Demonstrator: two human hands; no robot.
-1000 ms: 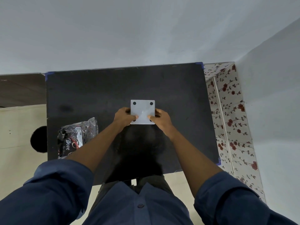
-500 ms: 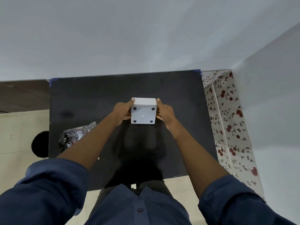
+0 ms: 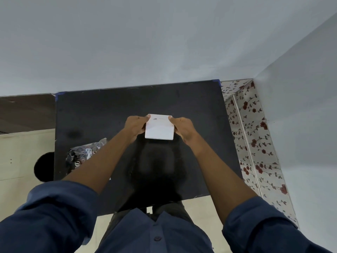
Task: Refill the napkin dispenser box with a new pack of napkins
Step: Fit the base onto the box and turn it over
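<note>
Napkin pack (image 3: 83,155) partly hidden by left forearm; label unreadable.

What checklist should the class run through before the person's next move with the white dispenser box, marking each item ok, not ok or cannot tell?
1. Left hand grips the white dispenser box: ok.
2. Right hand grips its opposite side: ok.
3. Box is open for refilling: cannot tell.
4. Napkin pack lies on the black table near the left forearm: ok.
5. Pack is opened: cannot tell; the forearm partly hides it.
6. Table space around the box is free: ok.
</note>
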